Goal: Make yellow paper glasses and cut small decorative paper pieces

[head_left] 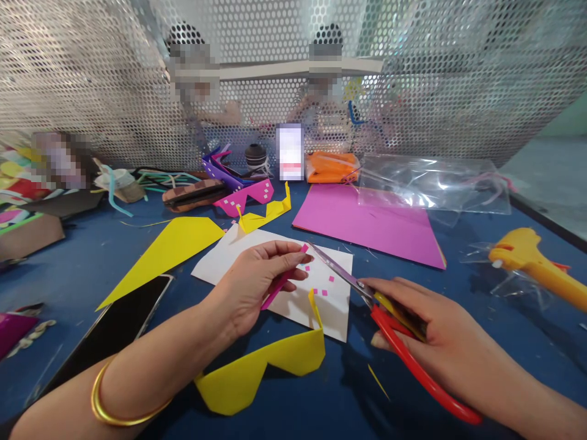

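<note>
Between thumb and fingers, my left hand (263, 275) pinches a narrow pink strip (274, 292), its end poking out past the fingertips. My right hand (435, 324) grips the scissors (401, 345) by their red and yellow handles, the blades pointing left near the strip's end. Under both lies a white sheet (337, 318), with several small pink squares (324, 293) on it. Nearest me sits a pair of yellow foam glasses (270, 360), one arm standing up. Smaller yellow glasses (266, 215) and pink glasses (245, 197) with white squares rest beyond the sheet.
Purple sheets (371, 223) lie back right, partly under a clear plastic bag (433, 183). A yellow glue gun (536, 263) is at right. At left are a yellow sheet (169, 253) and a dark phone (114, 333). A lit phone (290, 153) stands before a perforated metal screen (257, 36).
</note>
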`<act>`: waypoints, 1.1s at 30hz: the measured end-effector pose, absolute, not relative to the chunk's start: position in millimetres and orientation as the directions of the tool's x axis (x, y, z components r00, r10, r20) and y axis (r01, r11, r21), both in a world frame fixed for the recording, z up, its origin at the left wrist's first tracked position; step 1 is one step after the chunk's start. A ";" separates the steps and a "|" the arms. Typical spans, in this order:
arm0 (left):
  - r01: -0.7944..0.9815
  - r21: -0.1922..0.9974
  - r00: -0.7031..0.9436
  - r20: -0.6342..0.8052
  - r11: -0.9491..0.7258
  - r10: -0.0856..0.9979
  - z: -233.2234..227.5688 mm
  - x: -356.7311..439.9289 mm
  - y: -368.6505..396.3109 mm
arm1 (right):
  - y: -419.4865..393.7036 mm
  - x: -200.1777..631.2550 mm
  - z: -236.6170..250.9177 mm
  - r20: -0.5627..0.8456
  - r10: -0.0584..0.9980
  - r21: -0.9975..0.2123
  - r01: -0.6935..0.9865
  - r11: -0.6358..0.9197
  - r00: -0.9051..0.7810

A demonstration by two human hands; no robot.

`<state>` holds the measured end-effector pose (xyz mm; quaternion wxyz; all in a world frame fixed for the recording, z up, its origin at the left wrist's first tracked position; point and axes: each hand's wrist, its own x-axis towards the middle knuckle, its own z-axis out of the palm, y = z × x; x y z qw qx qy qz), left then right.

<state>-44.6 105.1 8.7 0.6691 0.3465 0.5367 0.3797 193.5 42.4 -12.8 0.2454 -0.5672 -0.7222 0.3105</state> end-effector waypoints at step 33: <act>-0.105 0.866 0.149 -0.472 0.488 0.869 8.3 -41.6 102.2 | 40.5 197.3 -12.8 0.095 0.932 -0.613 0.717 0.332 -0.350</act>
